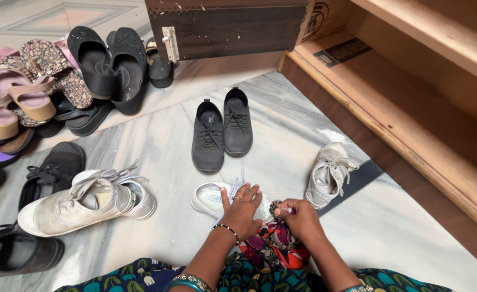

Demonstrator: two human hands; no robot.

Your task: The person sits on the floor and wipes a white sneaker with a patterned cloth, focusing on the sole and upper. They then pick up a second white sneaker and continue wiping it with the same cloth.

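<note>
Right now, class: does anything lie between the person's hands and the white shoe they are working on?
Partly. The left hand rests directly on the white shoe, nothing between. The right hand grips a bunched colourful cloth, which sits between that hand and the shoe.

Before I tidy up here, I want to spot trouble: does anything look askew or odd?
Yes. The pale sneaker by the wooden shelf lies alone, tipped and angled away from the others. Two worn pale shoes on the left lie stacked with loose laces. The black lace-up pair stands neatly side by side.
</note>
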